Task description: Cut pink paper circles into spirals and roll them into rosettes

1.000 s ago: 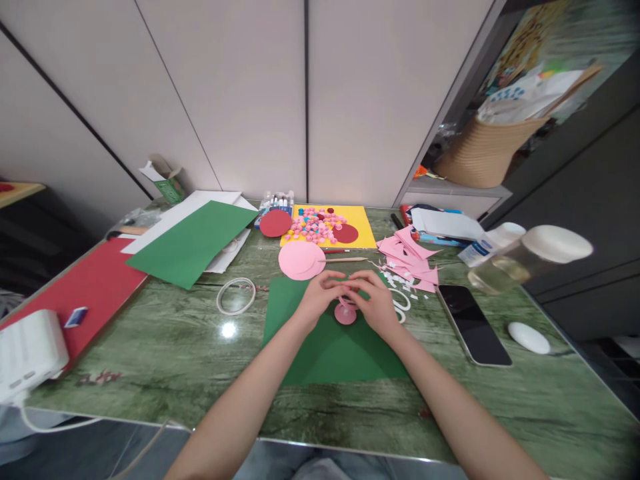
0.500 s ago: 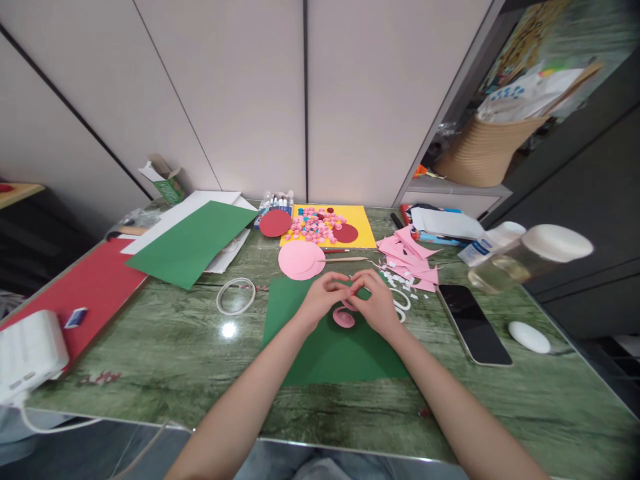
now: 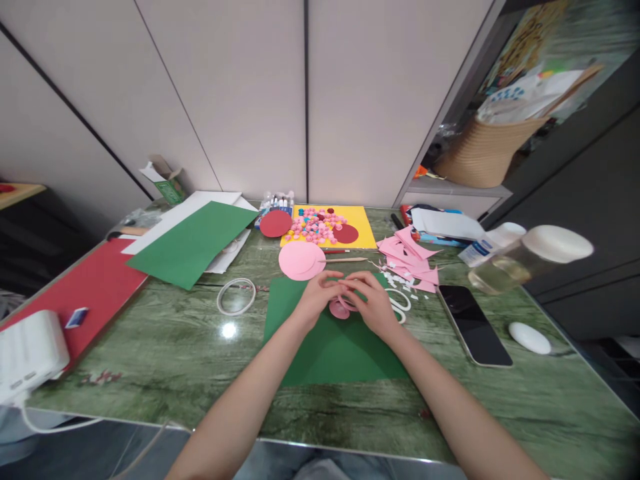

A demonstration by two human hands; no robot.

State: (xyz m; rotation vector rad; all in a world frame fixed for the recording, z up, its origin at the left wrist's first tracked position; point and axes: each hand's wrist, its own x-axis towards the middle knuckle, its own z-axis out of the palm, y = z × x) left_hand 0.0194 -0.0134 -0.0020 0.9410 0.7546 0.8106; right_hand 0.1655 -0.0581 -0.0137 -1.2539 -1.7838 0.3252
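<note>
Over a sheet of green paper (image 3: 340, 353), my left hand (image 3: 320, 297) and my right hand (image 3: 373, 303) meet at the fingertips. Both are closed on a curled pink paper strip (image 3: 340, 309), whose coiled end hangs below the fingers. The fingertips hide the part that is pinched. White scissor handles (image 3: 400, 303) show just right of my right hand. Pink paper circles (image 3: 300, 260) lie behind my left hand, beside a wooden stick (image 3: 345, 259).
Yellow paper (image 3: 367, 230) bears many small pink rolls (image 3: 320, 227). Pink paper scraps (image 3: 407, 257) lie to the right, with a phone (image 3: 475, 327) and a bottle (image 3: 520, 260) further over. A white tape ring (image 3: 236, 297) and red paper (image 3: 95, 287) are at left.
The hanging pink coil has risen slightly and shifted left, closer to the fingers. My right fingers have stretched leftward over my left fingertips.
</note>
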